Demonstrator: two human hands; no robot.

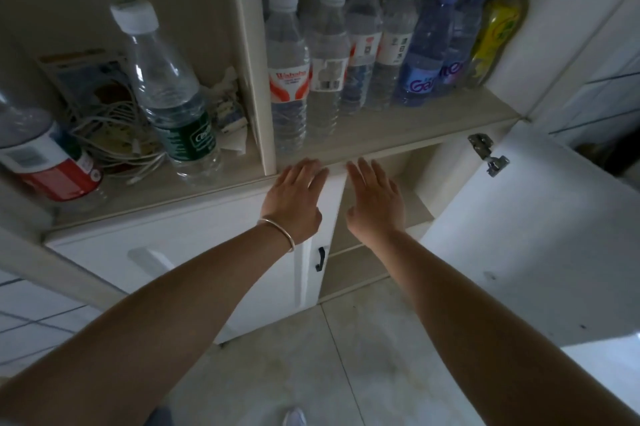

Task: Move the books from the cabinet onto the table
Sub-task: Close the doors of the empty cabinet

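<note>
Both arms extend forward toward the white cabinet (pixel 381 134). The left hand (pixel 294 200) lies with straight fingers spread against the top of the closed left door (pixel 194 252), fingertips at the front edge of the shelf above. A thin metal bangle (pixel 280 230) circles the left wrist. The right hand (pixel 375 200) is held flat, fingers straight and slightly apart, in front of the open lower compartment (pixel 408 183); whether it touches the shelf edge cannot be told. Neither hand holds anything. The two hands are near each other, separated by the edge of the left door.

The right door (pixel 536 235) stands swung open at 3 o'clock, with its metal hinge (pixel 486 153) exposed. A black handle (pixel 320 258) sits on the left door at 6 o'clock from the hands.

No books show in the visible part of the lower compartment; its interior shelves appear bare where seen.

At 12 o'clock, the upper shelf carries a row of clear water bottles (pixel 325 55), blue bottles (pixel 429 44) and one yellow bottle (pixel 498 30). At 10 o'clock stand a green-labelled bottle (pixel 169 93), a red-labelled bottle (pixel 45 155) and a tangle of white cables (pixel 114 134).
</note>
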